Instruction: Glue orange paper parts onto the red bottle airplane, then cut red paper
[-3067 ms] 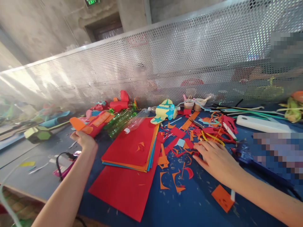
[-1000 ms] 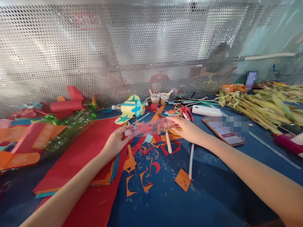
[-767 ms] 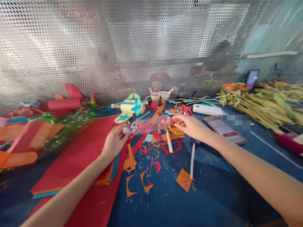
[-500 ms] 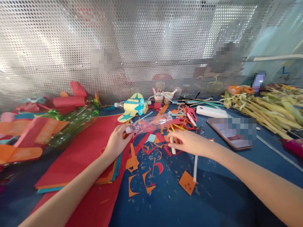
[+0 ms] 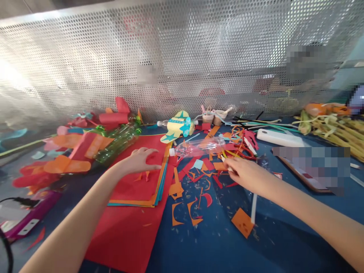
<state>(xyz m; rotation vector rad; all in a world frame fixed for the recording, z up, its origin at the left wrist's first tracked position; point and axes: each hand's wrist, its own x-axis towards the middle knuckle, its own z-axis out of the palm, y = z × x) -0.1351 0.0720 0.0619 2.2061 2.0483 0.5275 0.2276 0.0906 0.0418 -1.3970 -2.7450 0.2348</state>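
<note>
My left hand is open, its fingers spread over the stack of coloured paper, which has a red sheet on top. It holds nothing. A clear plastic bottle with a white cap lies on its side between my hands, apart from the left one. My right hand is closed around a slim white pen-like stick; its tip points up and left near the bottle's base. Beneath and around lie red and orange paper scraps. Behind the bottle rests another bottle wrapped in yellow paper with blue stars.
Green bottles with paper shapes lie at the left, with a purple device in front. To the right are a white glue gun, a phone and dry corn husks. A perforated metal panel stands behind.
My left hand has let go of the clear bottle's cap end and moved left over the paper. My right hand has turned, still holding the white stick. The view has swung left.
</note>
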